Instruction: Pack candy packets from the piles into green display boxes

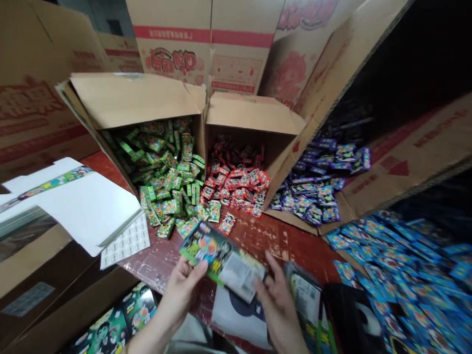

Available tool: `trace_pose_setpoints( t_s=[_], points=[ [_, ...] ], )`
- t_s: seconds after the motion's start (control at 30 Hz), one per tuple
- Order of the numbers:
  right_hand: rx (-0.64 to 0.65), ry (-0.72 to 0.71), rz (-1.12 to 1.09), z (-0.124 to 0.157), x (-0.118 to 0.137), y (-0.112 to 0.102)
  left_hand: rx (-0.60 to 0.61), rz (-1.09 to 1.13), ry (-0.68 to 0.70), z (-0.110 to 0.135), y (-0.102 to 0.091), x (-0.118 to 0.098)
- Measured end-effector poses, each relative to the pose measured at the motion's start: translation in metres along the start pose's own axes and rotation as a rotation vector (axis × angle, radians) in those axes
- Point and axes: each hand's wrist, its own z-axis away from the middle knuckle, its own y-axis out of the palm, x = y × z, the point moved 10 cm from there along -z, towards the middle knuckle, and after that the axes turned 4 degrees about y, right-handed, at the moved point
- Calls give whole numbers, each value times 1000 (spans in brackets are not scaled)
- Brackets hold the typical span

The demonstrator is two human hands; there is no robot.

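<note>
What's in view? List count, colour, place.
Held box: one, green-black, between hands
Green packets: many, green, left carton
Red packets: many, red, middle carton
Purple packets: many, purple, right carton
Blue packets: many, blue, far right
Open cartons: at least three, brown, centre
Printed cartons: several, brown-red, background
White sheets: one stack, white, left
Sticker sheet: one, white, left
Printed packs: number unclear, green-black, lower left
Wrapped packs: number unclear, green-black, lower right
Dark item: one, black, lower right
Flat item: one, white, lower centre
Table: one, red-brown, centre
Left hand: one, bare, holding box
Right hand: one, bare, at box end
</note>
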Motion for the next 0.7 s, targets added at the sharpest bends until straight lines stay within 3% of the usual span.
trace_pose_setpoints(
  t_s=[0.03,0.1,0.23,0.33,0.4,0.57,0.63,0.7],
  points=[
    [42,49,-30,11,-9,9,-52,-60,40,-1,0,-2],
    [35,63,-23,25,-8,16,-25,-212,73,3,7,-4],
    [-193,-228,195,29,56,10,245,-421,67,32,25,13],
    [-171,-434,379,30,92,25,316,-427,24,52,24,35],
    [-93,-385,381,23,86,31,308,-422,22,58,23,42],
    [110,34,111,5,28,37,318,-460,64,58,28,35],
    [30,26,57,9,23,30,359,-452,23,54,33,37],
    [-178,-114,61,22,30,14,391,-411,-35,48,36,43]
  ],
)
